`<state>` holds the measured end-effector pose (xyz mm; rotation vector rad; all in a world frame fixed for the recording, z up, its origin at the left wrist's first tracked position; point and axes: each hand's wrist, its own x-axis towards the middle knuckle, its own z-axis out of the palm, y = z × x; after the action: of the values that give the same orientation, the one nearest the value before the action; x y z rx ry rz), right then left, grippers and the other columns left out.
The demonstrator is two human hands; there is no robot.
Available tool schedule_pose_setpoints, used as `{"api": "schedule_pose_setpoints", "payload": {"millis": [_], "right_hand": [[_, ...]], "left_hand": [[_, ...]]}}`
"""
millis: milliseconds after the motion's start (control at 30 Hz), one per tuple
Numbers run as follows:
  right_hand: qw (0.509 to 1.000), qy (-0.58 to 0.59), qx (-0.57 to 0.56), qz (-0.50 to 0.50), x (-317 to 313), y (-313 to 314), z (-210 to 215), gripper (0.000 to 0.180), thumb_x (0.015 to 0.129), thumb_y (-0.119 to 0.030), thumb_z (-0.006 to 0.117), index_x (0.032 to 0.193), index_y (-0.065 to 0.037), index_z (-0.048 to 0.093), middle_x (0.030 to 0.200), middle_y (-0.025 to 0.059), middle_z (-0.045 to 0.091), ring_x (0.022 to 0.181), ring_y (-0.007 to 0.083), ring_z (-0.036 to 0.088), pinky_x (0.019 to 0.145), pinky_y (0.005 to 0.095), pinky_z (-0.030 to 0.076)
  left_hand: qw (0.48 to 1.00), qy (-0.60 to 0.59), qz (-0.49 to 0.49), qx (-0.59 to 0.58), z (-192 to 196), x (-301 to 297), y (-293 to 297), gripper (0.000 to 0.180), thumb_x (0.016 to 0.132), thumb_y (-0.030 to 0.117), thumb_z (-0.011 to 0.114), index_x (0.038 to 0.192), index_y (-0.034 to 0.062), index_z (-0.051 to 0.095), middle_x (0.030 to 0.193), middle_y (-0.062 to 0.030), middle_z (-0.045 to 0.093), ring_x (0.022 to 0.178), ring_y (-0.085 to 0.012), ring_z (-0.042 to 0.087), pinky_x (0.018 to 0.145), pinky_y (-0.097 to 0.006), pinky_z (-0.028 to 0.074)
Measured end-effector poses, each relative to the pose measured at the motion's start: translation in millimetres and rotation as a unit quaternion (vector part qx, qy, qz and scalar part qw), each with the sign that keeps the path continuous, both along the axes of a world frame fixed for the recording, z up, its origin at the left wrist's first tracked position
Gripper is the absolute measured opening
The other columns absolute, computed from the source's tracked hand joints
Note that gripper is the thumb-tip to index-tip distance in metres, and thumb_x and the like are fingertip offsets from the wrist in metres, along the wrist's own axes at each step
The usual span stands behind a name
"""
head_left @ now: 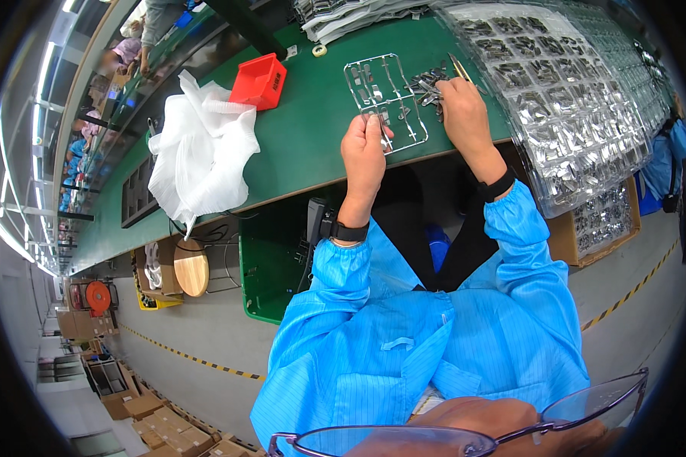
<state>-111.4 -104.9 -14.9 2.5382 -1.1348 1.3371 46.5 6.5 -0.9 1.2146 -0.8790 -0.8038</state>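
My left hand point(365, 154) grips the near left part of a shiny chrome sprue frame point(394, 97), its thumb and fingers closed on it. The frame is a thin rectangle with a middle bar and a few flat silver parts inside. To its right, my right hand point(465, 114) reaches over a loose pile of small silver parts point(428, 82), fingers bent down among them. The fingertips are partly hidden, so whether they pinch a part does not show. Tweezers point(460, 68) lie just beyond that hand.
Clear plastic trays point(541, 84) full of silver parts cover the bench's right side. A red bin point(259, 81), crumpled white foam sheet point(206, 148) and tape roll point(319, 50) lie on the green bench point(305, 145). Below stand a green crate point(270, 266) and a wooden stool point(191, 268).
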Motion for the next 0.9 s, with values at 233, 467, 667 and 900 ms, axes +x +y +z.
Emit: {"api": "schedule_pose_setpoints", "payload": {"millis": [233, 467, 667, 900], "right_hand": [[0.962, -0.173, 0.201, 0.069, 2.7, 12.6, 22.0, 0.012, 0.078, -0.005, 0.065, 0.089, -0.002, 0.063, 0.081, 0.0120, 0.062, 0.070, 0.0290, 0.061, 0.063, 0.0359, 0.048], [0.975, -0.184, 0.101, 0.074, 6.4, 10.9, 17.4, 0.019, 0.080, -0.003, 0.062, 0.099, -0.002, 0.066, 0.087, 0.0139, 0.066, 0.073, 0.0304, 0.063, 0.064, 0.0349, 0.050], [0.967, -0.202, 0.130, 0.080, 3.2, 20.0, 22.5, 0.021, 0.081, -0.002, 0.061, 0.102, -0.002, 0.064, 0.091, 0.0134, 0.064, 0.072, 0.0249, 0.062, 0.062, 0.0325, 0.048], [0.824, -0.355, 0.363, 0.251, 26.8, 67.7, 33.0, 0.035, 0.085, -0.003, 0.060, 0.119, 0.001, 0.052, 0.090, 0.0143, 0.069, 0.076, 0.0150, 0.066, 0.067, 0.0258, 0.051]], "left_hand": [[0.999, 0.048, -0.019, 0.006, -0.5, -4.0, 0.4, 0.022, 0.100, 0.024, 0.045, 0.088, 0.0078, 0.055, 0.069, 0.0024, 0.056, 0.051, -0.0017, 0.044, 0.044, -0.017, 0.033], [0.999, -0.034, 0.017, -0.027, 1.0, -9.7, 0.8, 0.023, 0.099, 0.022, 0.045, 0.091, 0.0037, 0.056, 0.070, 0.0011, 0.056, 0.054, -0.0025, 0.045, 0.047, -0.018, 0.036], [0.998, -0.039, 0.037, -0.040, 5.3, -12.5, 2.3, 0.019, 0.098, 0.017, 0.046, 0.091, 0.0017, 0.056, 0.069, 0.0004, 0.055, 0.055, -0.0028, 0.046, 0.049, -0.019, 0.039], [0.920, -0.347, 0.102, -0.153, 1.9, -29.6, 2.1, 0.012, 0.094, 0.009, 0.050, 0.095, -0.0010, 0.057, 0.083, -0.0111, 0.059, 0.057, -0.0210, 0.053, 0.050, -0.030, 0.043]]}}
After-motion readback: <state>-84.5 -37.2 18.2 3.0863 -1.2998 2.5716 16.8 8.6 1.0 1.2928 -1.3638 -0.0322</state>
